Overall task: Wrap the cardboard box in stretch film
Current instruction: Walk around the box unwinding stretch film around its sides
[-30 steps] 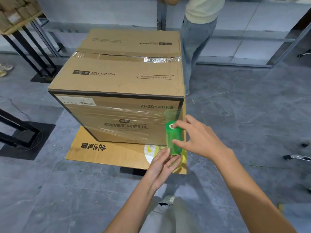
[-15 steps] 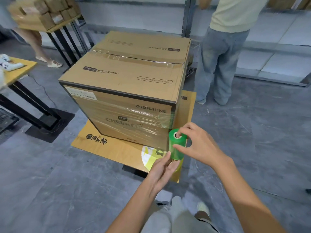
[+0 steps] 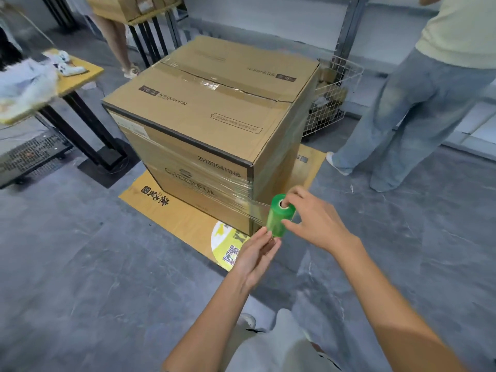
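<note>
Then, at the near corner of the box [image 3: 214, 108], the green roll [image 3: 280, 218] stood upright with its long axis vertical, just off the corner edge and low on the box. The box sat mid-scene on a flat cardboard sheet [image 3: 171, 210] on the floor.

Right hand [image 3: 319, 224] pinched the roll, with one finger at the top core and the thumb on the side wall. Left hand [image 3: 257, 253] was below it, fingers fairly straight and pressed together, propping the lower end.

Film [image 3: 214, 189] ran taut from the roll leftward onto the near face, banding its lower half.

Key relation: from the roll, the box's right face ran away far-right. Judged next pass: carry the roll round the corner along that face. The right hand was nearer it, and a bystander [image 3: 402, 116] and a wire basket [image 3: 332, 103] stood near its far end.

Not resolved:
- The far faces were hidden, so film coverage there is unknown.
- A sheen showed on the right face, but whether it was film was unclear.
- I could not tell whether the finger went inside the core.
- The left fingertips were partly hidden by the roll.
</note>
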